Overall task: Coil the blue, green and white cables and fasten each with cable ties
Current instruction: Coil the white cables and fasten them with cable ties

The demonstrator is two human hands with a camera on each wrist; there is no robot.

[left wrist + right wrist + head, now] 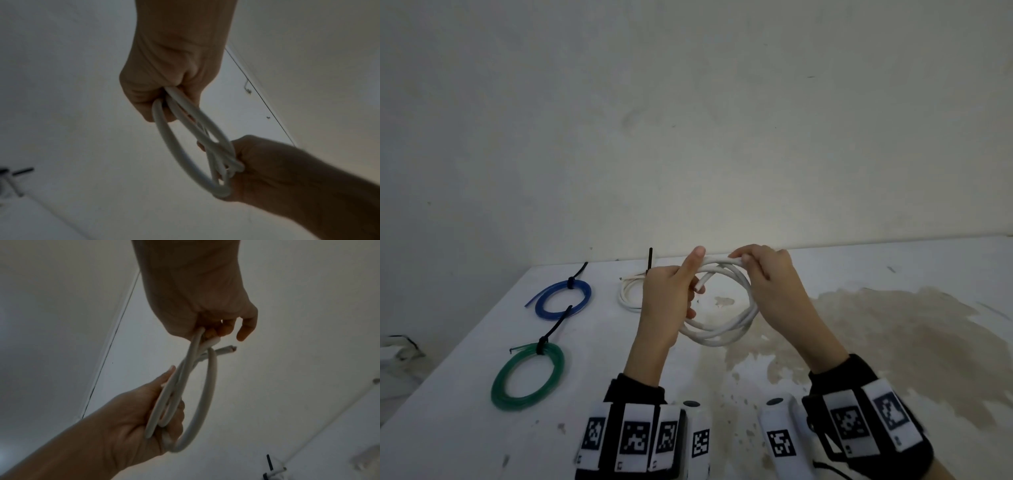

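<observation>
A thick white cable point(726, 334) is wound into a loose coil of several loops and held above the white table point(722, 394). My left hand point(690, 291) grips the coil's left side, its forefinger pointing up along the top strand. My right hand point(750, 263) pinches the top of the coil. One cut end point(700, 282) pokes out by the left fingers. The left wrist view shows my left hand point(164, 100) and right hand point(236, 170) holding the coil point(170, 146). In the right wrist view the coil point(205, 394) and its free end point(226, 349) hang from my right hand point(209, 332).
On the table's left lie a blue coil point(563, 299) and a green coil point(527, 377), each bound with a black tie. A thinner white coil point(628, 294) with a black tie point(650, 260) lies behind my left hand. A brown stain point(876, 342) covers the right side.
</observation>
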